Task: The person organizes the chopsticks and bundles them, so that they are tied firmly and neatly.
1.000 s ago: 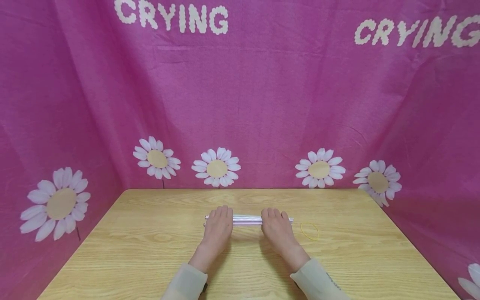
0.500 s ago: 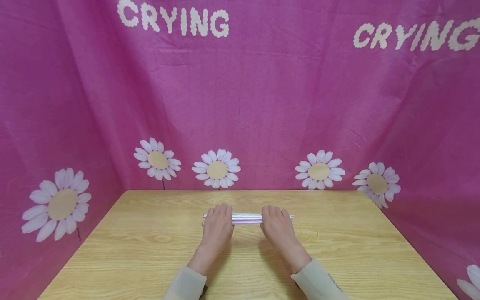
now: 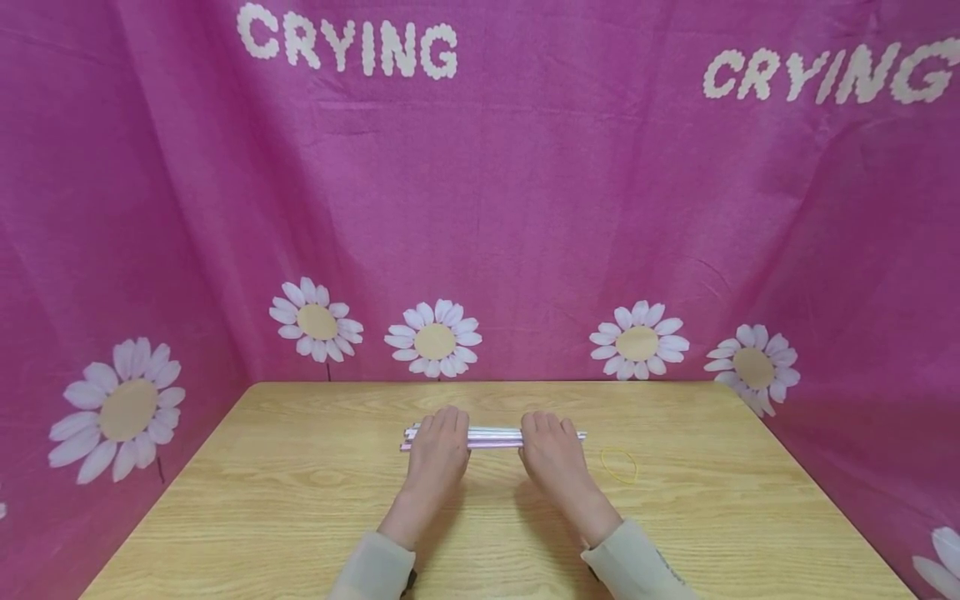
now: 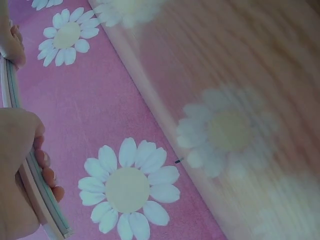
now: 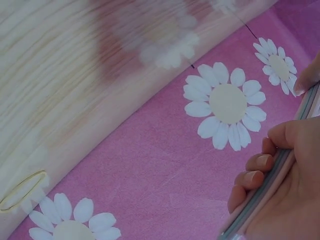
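A bundle of several thin straws (image 3: 495, 437), pale with pink and greenish tones, lies crosswise between the two hands in the head view. My left hand (image 3: 438, 450) grips it near its left end, fingers curled over the far side. Toward the other end, my right hand (image 3: 553, 454) holds the same bundle in a like grip. Straw ends poke out past both hands, uneven on the left. In the left wrist view the straws (image 4: 42, 195) run under the curled fingers; the right wrist view shows the straws (image 5: 275, 177) pressed against the palm.
A thin yellow rubber band (image 3: 636, 473) lies on the wooden table (image 3: 300, 500), right of the right hand. Behind the table and at both sides hangs a pink cloth (image 3: 525, 208) with printed daisies and lettering.
The straw ends at the left stick out further and sit less evenly than before. Both hands keep their grip and have barely shifted. The rubber band stays where it was.
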{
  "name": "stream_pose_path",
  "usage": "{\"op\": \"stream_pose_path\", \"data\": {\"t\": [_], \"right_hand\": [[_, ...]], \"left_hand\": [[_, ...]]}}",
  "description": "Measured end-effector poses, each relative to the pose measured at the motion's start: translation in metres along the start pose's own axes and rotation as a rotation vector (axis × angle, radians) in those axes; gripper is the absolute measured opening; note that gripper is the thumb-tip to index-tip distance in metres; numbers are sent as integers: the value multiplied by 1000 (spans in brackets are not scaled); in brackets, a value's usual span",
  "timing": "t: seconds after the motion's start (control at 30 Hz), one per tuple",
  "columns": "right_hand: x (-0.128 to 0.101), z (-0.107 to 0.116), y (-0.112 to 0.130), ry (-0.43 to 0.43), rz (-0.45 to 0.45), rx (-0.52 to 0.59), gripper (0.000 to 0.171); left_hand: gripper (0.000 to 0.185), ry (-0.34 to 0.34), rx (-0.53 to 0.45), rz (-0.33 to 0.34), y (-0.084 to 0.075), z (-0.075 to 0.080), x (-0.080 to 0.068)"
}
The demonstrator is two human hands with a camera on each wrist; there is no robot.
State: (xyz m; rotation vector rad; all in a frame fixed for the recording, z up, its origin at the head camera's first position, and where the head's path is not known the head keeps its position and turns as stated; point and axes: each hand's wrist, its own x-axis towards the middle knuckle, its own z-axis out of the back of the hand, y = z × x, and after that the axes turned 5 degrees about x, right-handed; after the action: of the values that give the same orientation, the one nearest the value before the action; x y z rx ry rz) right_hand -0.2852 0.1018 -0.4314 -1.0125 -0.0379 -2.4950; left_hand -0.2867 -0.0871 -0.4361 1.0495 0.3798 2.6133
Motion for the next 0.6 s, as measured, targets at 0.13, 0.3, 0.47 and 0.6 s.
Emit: {"op": "stream_pose_path", "data": {"t": [0.13, 0.3, 0.47, 0.6], "right_hand": [[-2, 0, 1, 8, 6, -7, 26], [-3, 0, 2, 32, 19, -3, 27], [-2, 1, 1, 67, 34, 52, 26], [-2, 5, -4, 126, 85, 138, 21]], "left_hand": [[20, 33, 21, -2, 0, 0, -2], [15, 43, 12, 1, 0, -2, -3], [11, 17, 32, -2, -1, -4, -4], [9, 5, 40, -1, 0, -6, -6]]}}
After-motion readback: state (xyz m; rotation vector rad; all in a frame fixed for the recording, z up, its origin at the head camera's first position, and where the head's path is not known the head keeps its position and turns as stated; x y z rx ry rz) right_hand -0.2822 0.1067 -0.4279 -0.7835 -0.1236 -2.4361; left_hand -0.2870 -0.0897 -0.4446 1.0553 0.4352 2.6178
